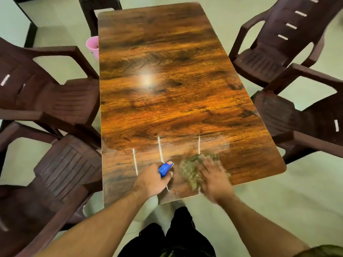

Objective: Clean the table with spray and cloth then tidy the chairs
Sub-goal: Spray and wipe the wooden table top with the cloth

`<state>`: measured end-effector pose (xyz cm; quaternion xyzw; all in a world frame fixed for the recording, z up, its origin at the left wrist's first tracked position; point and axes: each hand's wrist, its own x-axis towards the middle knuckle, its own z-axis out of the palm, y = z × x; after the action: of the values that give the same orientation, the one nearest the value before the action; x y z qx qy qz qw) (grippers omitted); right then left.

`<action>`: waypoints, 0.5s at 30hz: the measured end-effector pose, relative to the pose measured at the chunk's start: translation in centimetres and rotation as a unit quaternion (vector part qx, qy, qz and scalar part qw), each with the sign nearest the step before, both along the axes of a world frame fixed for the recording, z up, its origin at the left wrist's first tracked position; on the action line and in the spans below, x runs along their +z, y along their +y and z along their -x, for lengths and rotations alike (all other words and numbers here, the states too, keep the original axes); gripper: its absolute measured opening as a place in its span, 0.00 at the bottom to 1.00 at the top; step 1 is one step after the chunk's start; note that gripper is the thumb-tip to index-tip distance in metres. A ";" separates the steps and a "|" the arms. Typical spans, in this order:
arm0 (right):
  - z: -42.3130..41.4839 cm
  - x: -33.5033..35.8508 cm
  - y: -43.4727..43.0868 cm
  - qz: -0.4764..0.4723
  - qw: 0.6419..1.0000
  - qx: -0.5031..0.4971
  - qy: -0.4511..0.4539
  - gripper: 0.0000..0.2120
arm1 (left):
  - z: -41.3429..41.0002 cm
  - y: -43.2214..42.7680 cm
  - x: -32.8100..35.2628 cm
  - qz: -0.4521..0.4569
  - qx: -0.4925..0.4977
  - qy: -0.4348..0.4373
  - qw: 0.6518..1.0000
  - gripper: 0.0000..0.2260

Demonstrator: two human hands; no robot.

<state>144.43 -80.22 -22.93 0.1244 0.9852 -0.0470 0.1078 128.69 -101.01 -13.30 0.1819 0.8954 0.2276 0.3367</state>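
A glossy, wood-grain rectangular desk (167,80) runs lengthwise away from the person, seen from the near short end. The left hand (151,179) grips a blue plastic spray bottle (165,168), nozzle pointing forward. Just to its right, the right hand (213,178), blurred, presses flat on a crumpled olive-green cloth (191,171) near that edge. Most of the unwiped surface probably lies straight ahead. Dark brown plastic armchairs (74,102) stand angled along both sides.

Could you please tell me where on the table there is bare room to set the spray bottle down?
The table is bare across its whole middle and far end, between the chairs on either side. The near end is crowded: the left hand grips the spray bottle and the right hand presses the cloth there.
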 end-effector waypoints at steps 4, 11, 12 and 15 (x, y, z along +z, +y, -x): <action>3.4 1.6 -0.2 0.056 0.904 -0.422 -0.038 0.34 | 0.9 0.9 0.1 -0.030 -0.013 -0.001 0.999 0.09; 1.7 0.5 6.6 0.026 0.997 -0.063 -0.037 0.33 | 1.2 5.6 0.3 -0.031 -0.039 0.001 0.999 0.14; 1.9 0.6 8.3 0.010 0.987 -0.156 -0.033 0.32 | 1.2 6.3 0.4 -0.034 -0.045 -0.002 0.998 0.15; 4.7 1.3 10.6 0.047 0.906 -0.420 -0.026 0.32 | 1.3 7.9 0.5 -0.044 -0.045 -0.015 0.998 0.15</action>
<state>139.74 -69.64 -21.60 0.5222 0.8355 -0.1314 0.1093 127.40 -93.11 -12.85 0.2331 0.8701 0.2541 0.3521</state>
